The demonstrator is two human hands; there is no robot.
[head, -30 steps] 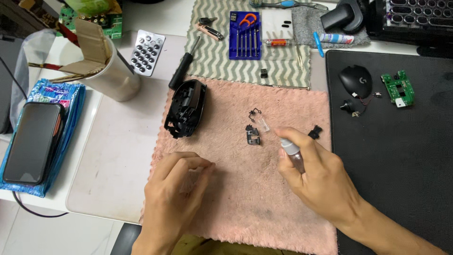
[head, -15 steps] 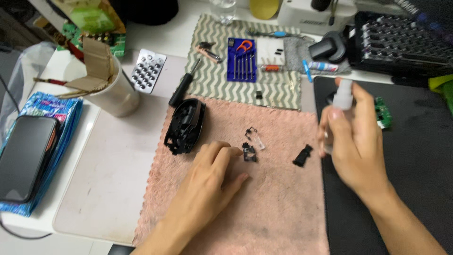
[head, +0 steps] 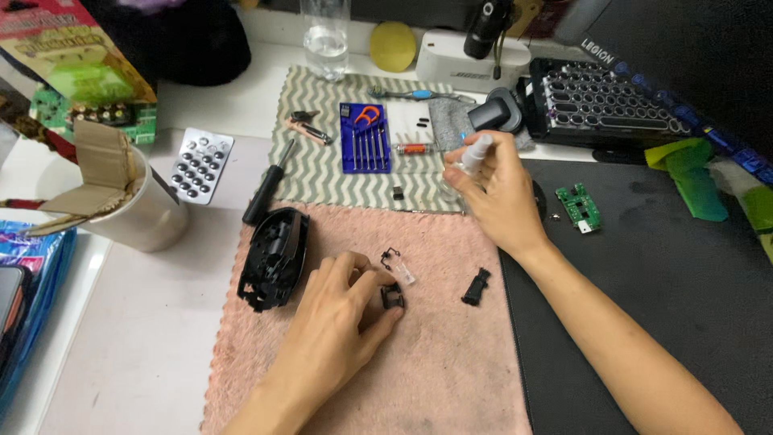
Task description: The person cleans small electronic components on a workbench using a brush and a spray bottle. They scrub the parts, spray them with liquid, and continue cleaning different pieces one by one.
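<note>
Hands at work on a pink towel [head: 451,379], seen from above. Left hand [head: 342,318] pinches a small black part [head: 393,300] w/ fingertips, near-centre of the towel, beside a clear clip piece [head: 400,268]. Right hand [head: 495,197] is clenched round a small white spray bottle [head: 475,153], held up over the towel's far edge.

Doing it well, by my reading: keep the part pinned flat, bring the nozzle close, use short bursts so the loose black clip [head: 476,287] at right stays put.

Packaging etc.: blue screwdriver case [head: 365,138], rectangular, far-centre on a zigzag cloth; silver blister pack [head: 201,165] at left; red-and-green carton [head: 76,64], far left; blue wrapper [head: 36,322] at near-left edge.
</note>
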